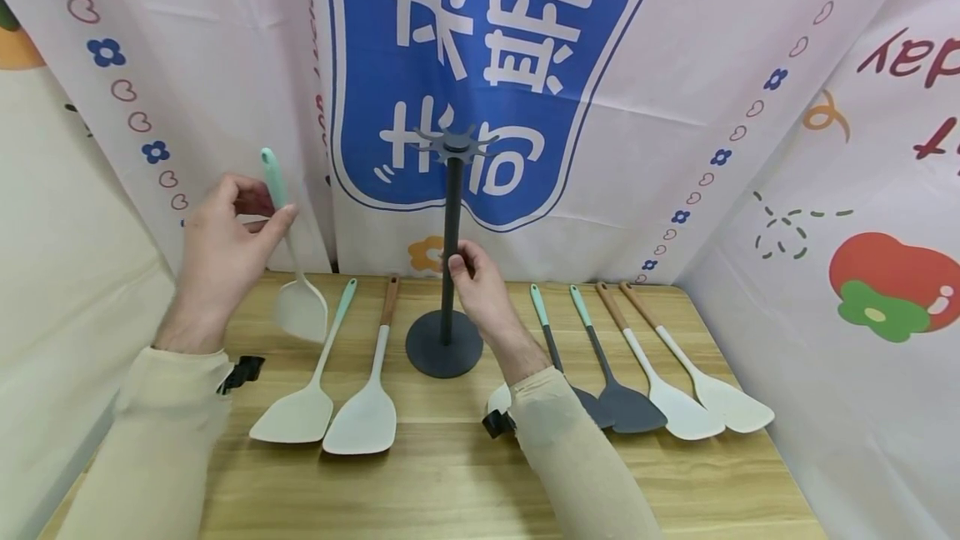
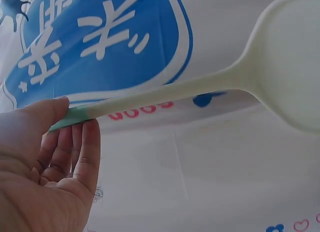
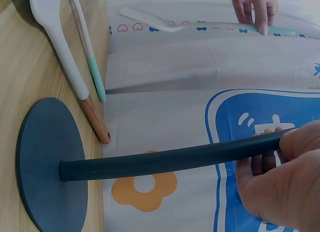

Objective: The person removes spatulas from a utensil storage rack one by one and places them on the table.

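My left hand (image 1: pixel 228 244) pinches the mint-green handle of a white spatula (image 1: pixel 302 307) between thumb and fingers. The spatula hangs blade down, left of a dark utensil stand (image 1: pixel 452 232). In the left wrist view its pale shaft (image 2: pixel 165 92) and broad blade (image 2: pixel 290 67) stretch away from the hand. My right hand (image 1: pixel 483 286) grips the stand's upright pole, with thumb and fingers around it in the right wrist view, where the round base (image 3: pixel 50 162) stands on the wood. Hooks (image 1: pixel 457 142) fan out from the stand's top, with nothing hanging on them.
Left of the stand lie a mint-handled white spatula (image 1: pixel 307 407) and a wooden-handled one (image 1: pixel 367 419). To its right lie several more, including a dark spatula (image 1: pixel 630 407) and a white one (image 1: pixel 682 411); my right forearm partly covers some. Printed cloth (image 1: pixel 675 48) encloses the wooden table (image 1: pixel 450 490).
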{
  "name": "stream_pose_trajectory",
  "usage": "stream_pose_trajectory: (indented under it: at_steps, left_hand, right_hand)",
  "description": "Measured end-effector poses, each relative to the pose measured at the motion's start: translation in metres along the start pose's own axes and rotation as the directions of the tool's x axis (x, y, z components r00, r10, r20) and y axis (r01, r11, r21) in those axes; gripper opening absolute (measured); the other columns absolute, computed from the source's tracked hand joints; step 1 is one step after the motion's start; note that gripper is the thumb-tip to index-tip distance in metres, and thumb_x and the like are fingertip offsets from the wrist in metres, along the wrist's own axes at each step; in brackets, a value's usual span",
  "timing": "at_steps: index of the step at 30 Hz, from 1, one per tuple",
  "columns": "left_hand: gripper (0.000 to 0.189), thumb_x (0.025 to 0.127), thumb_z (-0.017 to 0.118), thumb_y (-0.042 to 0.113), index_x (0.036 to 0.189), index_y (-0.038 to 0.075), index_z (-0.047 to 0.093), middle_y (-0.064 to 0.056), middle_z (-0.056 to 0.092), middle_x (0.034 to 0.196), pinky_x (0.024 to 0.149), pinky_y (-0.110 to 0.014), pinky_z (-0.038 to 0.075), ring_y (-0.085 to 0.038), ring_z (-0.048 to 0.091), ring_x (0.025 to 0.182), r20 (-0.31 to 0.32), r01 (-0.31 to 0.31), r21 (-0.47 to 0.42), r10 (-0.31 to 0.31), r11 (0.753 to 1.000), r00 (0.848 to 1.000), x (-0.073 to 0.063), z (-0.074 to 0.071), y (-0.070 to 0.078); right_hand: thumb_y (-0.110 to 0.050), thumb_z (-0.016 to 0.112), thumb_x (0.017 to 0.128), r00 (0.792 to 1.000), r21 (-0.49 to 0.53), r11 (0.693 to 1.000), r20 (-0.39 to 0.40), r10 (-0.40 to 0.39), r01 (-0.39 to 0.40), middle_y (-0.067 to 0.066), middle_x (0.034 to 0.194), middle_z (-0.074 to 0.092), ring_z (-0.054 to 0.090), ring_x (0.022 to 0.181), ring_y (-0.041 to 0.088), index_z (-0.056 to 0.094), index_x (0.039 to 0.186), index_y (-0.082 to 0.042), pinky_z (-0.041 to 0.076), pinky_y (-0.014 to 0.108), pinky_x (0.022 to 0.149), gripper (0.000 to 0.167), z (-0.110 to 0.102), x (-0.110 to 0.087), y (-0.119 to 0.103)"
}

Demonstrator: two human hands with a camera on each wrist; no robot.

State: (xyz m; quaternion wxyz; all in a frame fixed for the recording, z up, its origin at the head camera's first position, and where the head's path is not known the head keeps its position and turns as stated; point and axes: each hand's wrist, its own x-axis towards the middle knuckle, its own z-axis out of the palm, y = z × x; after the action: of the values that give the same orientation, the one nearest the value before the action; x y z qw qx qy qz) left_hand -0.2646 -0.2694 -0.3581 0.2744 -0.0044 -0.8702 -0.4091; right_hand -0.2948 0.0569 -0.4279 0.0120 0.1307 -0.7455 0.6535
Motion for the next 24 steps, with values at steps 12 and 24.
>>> stream_pose_trajectory:
  at_steps: [12, 24]
  left_hand:
    - [0.050, 0.117, 0.072, 0.029, 0.149, -0.006, 0.057, -0.029, 0.072, 0.141, 0.082, 0.007, 0.040, -0.013, 0.059, 0.116, 0.046, 0.053, 0.098, -0.058, 0.994, 0.997, -0.010, -0.020, -0.018]
    - [0.046, 0.118, 0.066, 0.028, 0.144, -0.010, 0.058, -0.036, 0.071, 0.135, 0.073, -0.004, 0.039, -0.052, 0.073, 0.119, 0.151, 0.057, 0.184, -0.086, 0.981, 0.985, -0.015, -0.026, -0.040]
  right_hand:
    - [-0.027, 0.056, 0.120, 1.000, -0.011, 1.000, -0.008, 0.004, -0.004, 0.017, 0.128, 0.076, 0.071, 0.120, 0.024, 0.072, 0.136, -0.006, 0.059, 0.051, 0.117, 0.031, 0.001, 0.002, 0.002]
    - [-0.024, 0.056, 0.121, 1.000, -0.012, 1.000, -0.005, 0.001, -0.001, 0.017, 0.127, 0.076, 0.071, 0.119, 0.024, 0.072, 0.136, -0.006, 0.059, 0.051, 0.117, 0.029, 0.001, 0.001, 0.002]
